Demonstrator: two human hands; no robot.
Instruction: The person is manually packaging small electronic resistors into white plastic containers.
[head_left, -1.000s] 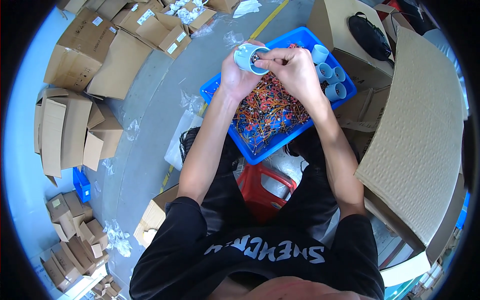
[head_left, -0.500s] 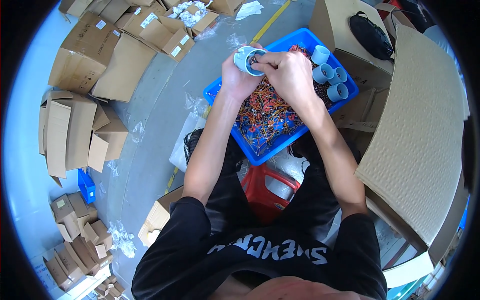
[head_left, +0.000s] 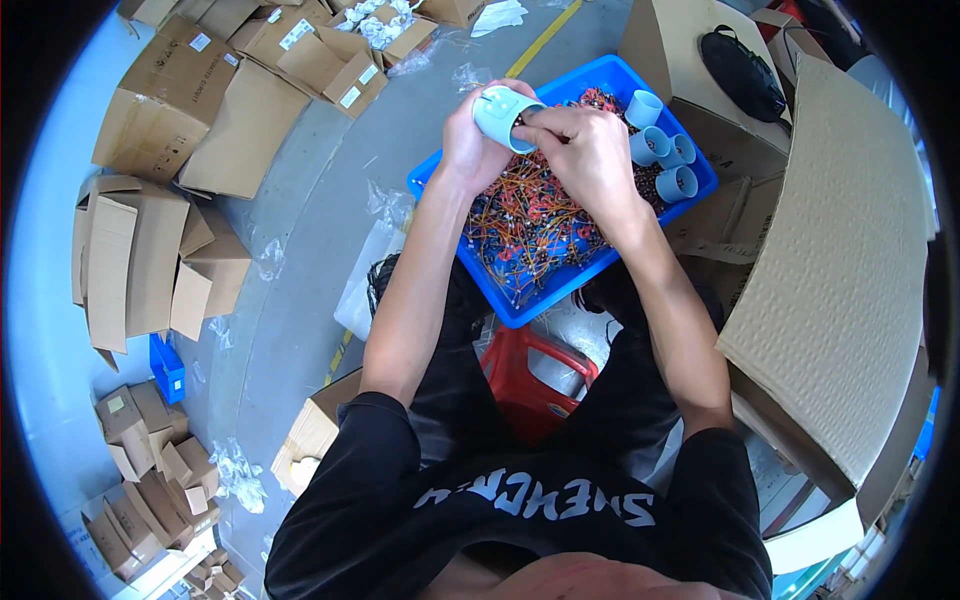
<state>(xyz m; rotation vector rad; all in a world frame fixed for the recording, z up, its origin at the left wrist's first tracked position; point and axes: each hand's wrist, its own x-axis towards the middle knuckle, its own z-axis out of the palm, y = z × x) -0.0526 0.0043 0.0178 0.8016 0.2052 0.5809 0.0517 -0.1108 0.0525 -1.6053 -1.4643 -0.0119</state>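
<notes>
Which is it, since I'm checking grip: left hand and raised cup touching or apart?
Touching: the head view shows the left hand cradling the raised cup against its outer wall.

we observe a blue tray (head_left: 545, 302) bearing tangled coloured wires (head_left: 540, 225) and, toward its right, four pale-blue cups (head_left: 641, 149).

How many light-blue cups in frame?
5. One light-blue cup in the left hand; four at the right side of the blue tray: top cup, middle-left cup, middle-right cup, bottom cup. More may be hidden.

Pale blue cup (head_left: 503, 116); bright blue tray (head_left: 562, 292); orange-red wires (head_left: 530, 215); red stool (head_left: 518, 382); black shirt (head_left: 600, 542).
</notes>
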